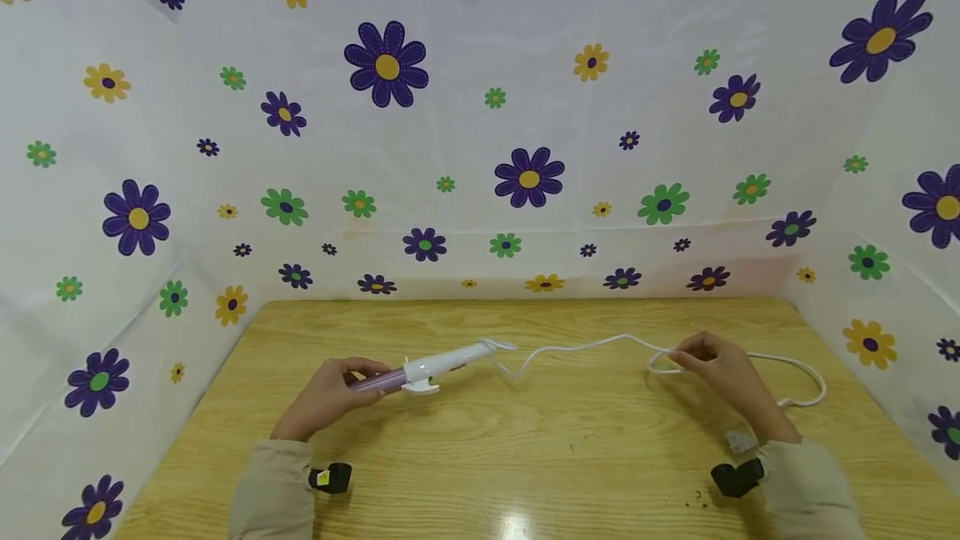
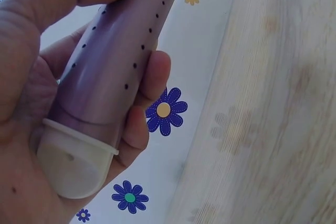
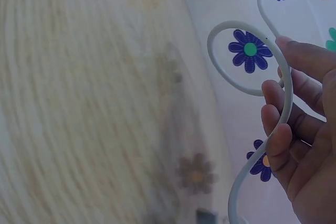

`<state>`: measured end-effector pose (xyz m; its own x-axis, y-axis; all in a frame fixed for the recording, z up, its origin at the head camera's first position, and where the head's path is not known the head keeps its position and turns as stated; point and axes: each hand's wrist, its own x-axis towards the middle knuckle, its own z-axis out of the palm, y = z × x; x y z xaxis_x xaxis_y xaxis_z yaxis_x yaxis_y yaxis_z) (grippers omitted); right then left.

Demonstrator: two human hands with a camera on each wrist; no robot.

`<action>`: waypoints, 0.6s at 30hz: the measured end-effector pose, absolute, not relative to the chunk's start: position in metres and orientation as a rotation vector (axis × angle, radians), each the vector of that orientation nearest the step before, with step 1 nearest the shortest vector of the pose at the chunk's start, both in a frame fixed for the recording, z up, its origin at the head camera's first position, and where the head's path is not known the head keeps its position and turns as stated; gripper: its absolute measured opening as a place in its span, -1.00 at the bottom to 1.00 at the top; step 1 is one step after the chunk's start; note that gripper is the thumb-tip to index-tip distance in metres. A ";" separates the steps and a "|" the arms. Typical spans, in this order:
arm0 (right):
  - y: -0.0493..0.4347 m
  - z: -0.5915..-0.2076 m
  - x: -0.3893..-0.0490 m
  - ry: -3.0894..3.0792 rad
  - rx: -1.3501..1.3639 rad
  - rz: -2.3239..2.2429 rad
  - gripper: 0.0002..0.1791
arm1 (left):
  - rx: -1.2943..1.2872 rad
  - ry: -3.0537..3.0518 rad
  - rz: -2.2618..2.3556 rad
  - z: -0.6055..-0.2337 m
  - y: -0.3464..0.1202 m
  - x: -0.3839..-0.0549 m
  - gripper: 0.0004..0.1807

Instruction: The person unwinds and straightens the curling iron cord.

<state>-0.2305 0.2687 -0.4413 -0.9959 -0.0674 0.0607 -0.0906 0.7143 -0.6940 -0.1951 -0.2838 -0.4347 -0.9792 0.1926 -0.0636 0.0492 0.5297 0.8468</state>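
Observation:
My left hand (image 1: 330, 394) grips a curling iron by its purple barrel (image 2: 105, 66), which has rows of small dark holes and a white end cap (image 2: 76, 158) near the palm. The white handle (image 1: 450, 359) points away to the right, with a small white lever (image 1: 422, 387) beneath it. From the handle's end a white cord (image 1: 577, 347) runs across to my right hand (image 1: 708, 361). That hand holds the cord between thumb and fingers, where a small loop (image 3: 210, 51) hangs. Beyond it the cord bends back toward the right wrist; its end is hidden.
Everything happens over a wooden table (image 1: 525, 432), with a flowered white sheet (image 1: 465, 132) behind and at both sides. Beside the right wrist lies a small crumpled clear thing (image 1: 741, 441). Some dark specks (image 1: 697, 500) dot the table near the right sleeve.

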 end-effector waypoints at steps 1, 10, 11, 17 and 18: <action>0.268 -0.444 -0.231 -2.882 0.134 1.175 -0.58 | 0.213 2.609 1.443 -0.435 -0.284 -0.195 -0.61; 0.257 -0.454 -0.232 -2.953 0.117 1.189 -0.58 | 0.221 2.593 1.459 -0.436 -0.284 -0.195 -0.61; 0.256 -0.454 -0.232 -2.960 0.114 1.185 -0.58 | 0.225 2.597 1.454 -0.436 -0.283 -0.195 -0.61; 0.253 -0.452 -0.231 -2.941 0.181 1.183 -0.61 | 0.234 2.606 1.428 -0.434 -0.283 -0.195 -0.62; 0.253 -0.451 -0.231 -2.931 0.201 1.186 -0.61 | 0.235 2.606 1.426 -0.434 -0.283 -0.195 -0.63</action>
